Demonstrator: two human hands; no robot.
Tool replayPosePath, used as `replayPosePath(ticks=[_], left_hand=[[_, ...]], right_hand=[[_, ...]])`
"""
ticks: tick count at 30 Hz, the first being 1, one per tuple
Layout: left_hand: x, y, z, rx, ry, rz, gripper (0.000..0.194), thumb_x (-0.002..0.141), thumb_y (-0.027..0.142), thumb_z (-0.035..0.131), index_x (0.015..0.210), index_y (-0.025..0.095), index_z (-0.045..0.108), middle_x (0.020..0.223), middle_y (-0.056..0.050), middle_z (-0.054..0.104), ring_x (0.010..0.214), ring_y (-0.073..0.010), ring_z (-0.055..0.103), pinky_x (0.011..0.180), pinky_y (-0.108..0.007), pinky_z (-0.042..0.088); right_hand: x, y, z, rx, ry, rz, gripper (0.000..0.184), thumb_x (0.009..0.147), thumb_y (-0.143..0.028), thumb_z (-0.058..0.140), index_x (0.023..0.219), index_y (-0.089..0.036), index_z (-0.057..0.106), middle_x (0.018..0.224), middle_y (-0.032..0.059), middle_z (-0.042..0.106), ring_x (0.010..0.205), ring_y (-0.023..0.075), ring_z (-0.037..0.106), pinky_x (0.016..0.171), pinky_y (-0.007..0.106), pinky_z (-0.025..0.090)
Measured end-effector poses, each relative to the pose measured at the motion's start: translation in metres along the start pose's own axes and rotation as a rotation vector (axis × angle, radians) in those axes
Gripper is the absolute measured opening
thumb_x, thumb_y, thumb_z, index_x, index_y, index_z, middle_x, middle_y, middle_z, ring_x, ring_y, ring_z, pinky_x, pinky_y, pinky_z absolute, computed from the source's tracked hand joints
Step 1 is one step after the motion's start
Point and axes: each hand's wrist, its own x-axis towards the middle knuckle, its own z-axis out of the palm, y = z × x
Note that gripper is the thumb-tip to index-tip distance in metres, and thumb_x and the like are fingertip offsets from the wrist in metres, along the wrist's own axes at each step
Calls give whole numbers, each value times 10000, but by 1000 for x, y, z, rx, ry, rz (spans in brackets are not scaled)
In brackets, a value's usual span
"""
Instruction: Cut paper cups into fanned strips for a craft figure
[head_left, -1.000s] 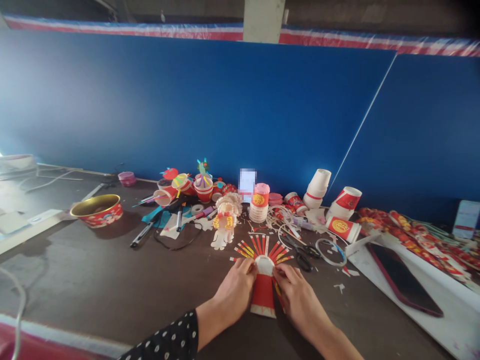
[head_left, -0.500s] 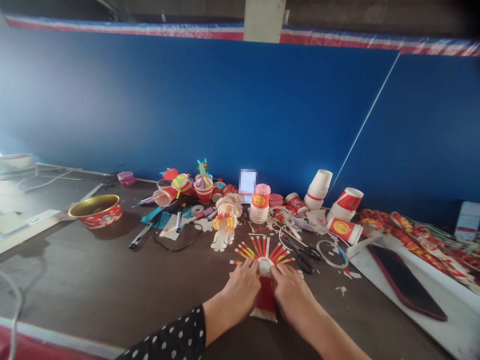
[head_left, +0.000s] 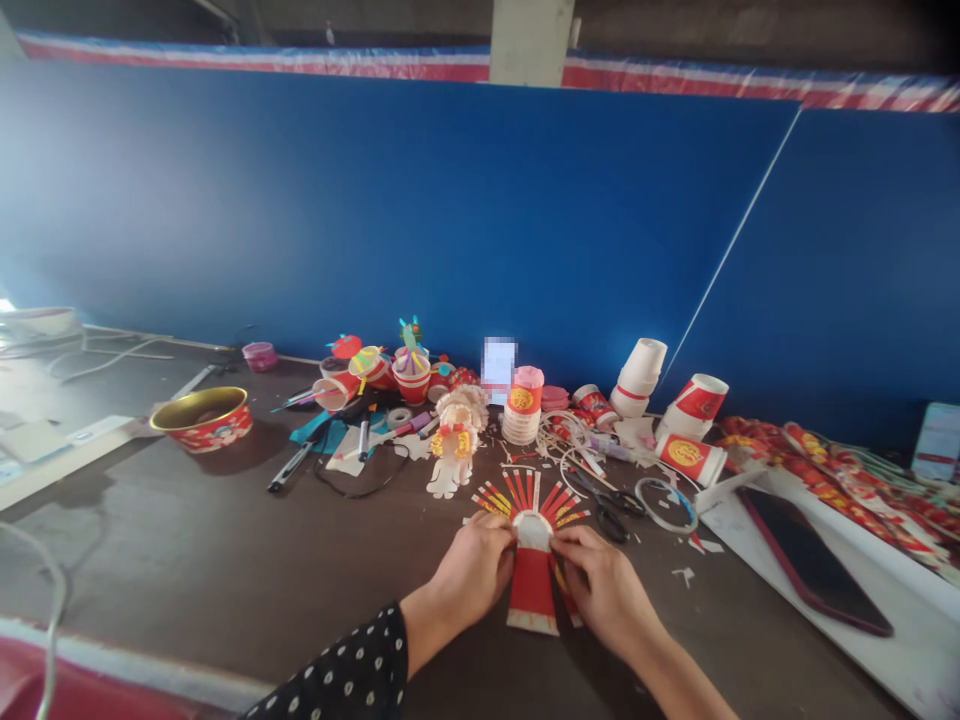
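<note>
A cut paper cup [head_left: 533, 585] lies on the dark table in front of me, its thin red and yellow strips fanned out around a round white base. One wide red panel of it points towards me. At the left side of the base, my left hand [head_left: 478, 562] pinches the cup's edge. My right hand [head_left: 600, 570] grips the opposite side with thumb and forefinger, and a few strips hang beneath it. Fingertips on both sides partly cover the strips. Just beyond the right hand lie black scissors [head_left: 613, 520].
White paper figures [head_left: 453, 450] and a cup stack [head_left: 523, 405] stand ahead. A red-gold bowl [head_left: 202, 420] is at left, near a pen [head_left: 292, 465]. A tape roll [head_left: 666, 505], more cups [head_left: 686, 458], and a phone [head_left: 814, 560] on a white tray [head_left: 900, 640] lie right.
Half a second ago both hands lay flatter and nearer each other over the cut cup. Now they are slightly farther apart, and more of the red panel shows.
</note>
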Motion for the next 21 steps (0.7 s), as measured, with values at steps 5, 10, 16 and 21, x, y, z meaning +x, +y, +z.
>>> replayPosePath(ticks=[5,10,16,21], left_hand=[[-1,-2,4,60,4,53,208,802,167,420,725,151,612,825,-61,602,790,-165,511,714,-267,402],[0,-4,11,172,-7,76,269,840,194,383,685,132,594,800,-68,594,765,-164,501,680,-265,405],[-2,-1,9,271,-10,100,304,865,205,335,703,130,581,761,-56,578,718,-158,496,654,-273,400],[-3,-1,11,284,-2,99,294,870,202,324,715,131,564,757,-49,571,731,-158,493,658,-268,399]], right_hand=[[-4,2,-1,16,13,-57,316,808,-127,397,991,-203,643,1030,65,617,954,175,553,831,277,426],[-6,1,2,-115,6,-141,294,827,-135,391,1009,-191,615,1009,74,625,927,186,561,852,314,423],[-7,6,8,-260,77,-228,251,794,-103,436,957,-176,612,968,75,641,889,196,577,826,330,452],[-7,8,11,-311,91,-256,247,810,-112,429,974,-180,601,975,73,637,896,198,575,818,337,459]])
